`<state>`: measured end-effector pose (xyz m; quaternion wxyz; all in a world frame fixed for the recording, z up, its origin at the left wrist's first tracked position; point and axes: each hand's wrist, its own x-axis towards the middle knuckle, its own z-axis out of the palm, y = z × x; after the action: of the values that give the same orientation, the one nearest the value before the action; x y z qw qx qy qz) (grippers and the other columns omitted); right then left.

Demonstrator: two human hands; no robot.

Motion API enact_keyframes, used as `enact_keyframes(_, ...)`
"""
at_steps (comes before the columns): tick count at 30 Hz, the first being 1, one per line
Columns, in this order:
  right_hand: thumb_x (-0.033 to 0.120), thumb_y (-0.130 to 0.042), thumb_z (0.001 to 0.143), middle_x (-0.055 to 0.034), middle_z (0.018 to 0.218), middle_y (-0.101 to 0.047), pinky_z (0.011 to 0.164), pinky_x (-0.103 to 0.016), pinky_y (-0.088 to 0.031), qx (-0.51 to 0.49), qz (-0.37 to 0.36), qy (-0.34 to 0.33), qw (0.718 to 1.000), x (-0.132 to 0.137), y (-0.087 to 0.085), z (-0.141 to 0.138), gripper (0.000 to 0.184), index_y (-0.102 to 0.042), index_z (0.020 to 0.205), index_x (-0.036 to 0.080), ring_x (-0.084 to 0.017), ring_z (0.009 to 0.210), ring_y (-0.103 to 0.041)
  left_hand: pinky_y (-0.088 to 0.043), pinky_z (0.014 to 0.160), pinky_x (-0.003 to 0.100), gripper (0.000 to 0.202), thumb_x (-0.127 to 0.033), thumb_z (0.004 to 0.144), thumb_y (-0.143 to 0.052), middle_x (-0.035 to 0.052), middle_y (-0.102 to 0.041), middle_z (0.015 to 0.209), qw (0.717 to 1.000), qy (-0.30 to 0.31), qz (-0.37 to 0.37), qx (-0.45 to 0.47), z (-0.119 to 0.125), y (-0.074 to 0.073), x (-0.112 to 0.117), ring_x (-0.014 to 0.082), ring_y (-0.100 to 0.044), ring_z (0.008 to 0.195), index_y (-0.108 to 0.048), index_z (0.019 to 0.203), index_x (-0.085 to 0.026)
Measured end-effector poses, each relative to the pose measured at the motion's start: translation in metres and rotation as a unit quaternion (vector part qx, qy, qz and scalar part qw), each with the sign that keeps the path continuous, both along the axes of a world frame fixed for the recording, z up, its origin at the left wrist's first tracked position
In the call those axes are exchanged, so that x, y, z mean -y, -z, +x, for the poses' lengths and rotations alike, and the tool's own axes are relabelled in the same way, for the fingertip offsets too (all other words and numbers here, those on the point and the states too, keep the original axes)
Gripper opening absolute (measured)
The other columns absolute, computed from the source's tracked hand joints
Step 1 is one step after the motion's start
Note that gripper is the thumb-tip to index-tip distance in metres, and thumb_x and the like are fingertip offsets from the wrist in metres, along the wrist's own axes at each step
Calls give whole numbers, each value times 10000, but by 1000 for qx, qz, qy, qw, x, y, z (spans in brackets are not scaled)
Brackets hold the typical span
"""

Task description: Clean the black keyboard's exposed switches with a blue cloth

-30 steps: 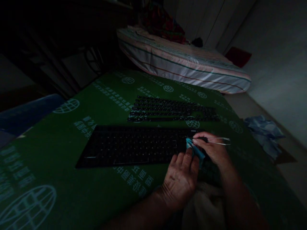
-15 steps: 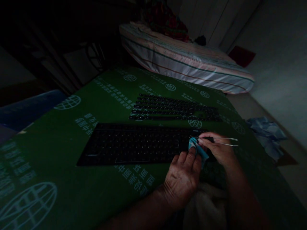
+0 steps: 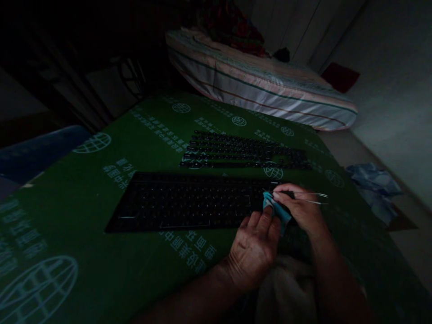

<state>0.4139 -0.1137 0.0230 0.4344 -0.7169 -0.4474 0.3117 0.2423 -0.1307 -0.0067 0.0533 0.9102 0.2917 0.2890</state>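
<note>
A black keyboard with its keycaps off lies on the green table, long side toward me. My left hand presses its fingers on a small light-blue cloth at the keyboard's right end. My right hand is closed around a black-handled tool with two thin metal wires, which point to the right. Its fingertips meet the top of the cloth; the tool's other end there is too dark to make out. Behind the keyboard, the loose black keycaps lie in rows.
The green table carries white printed globes and characters. Beyond its far edge is a mattress with a striped side. A crumpled pale cloth lies to the right, below table level. Something blue stands at the left edge. The light is dim.
The view has shifted slightly, so most things sit a little further left. Both hands keep their hold on the cloth and the tool, with hardly any movement over the keyboard.
</note>
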Motion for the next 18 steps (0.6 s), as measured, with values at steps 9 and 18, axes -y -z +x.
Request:
enact_keyframes(9, 363, -696, 667, -32, 733, -688, 599, -263, -487, 22, 31, -40, 998, -3, -2, -2, 193, -697, 738, 183, -164, 662, -620, -535, 754, 387, 303, -104, 862, -383, 152, -569, 1195, 1000, -9, 12, 14, 0, -2, 0, 238, -567, 915, -552, 1113, -108)
enact_keyframes(18, 393, -692, 673, -38, 698, -683, 544, -261, -492, -4, 18, -33, 999, -3, -2, -4, 231, -699, 766, 182, -173, 627, -630, -537, 758, 392, 294, -110, 865, -391, 151, -564, 1190, 1000, -14, 7, 18, -1, -2, 1, 233, -569, 902, -551, 1111, -120)
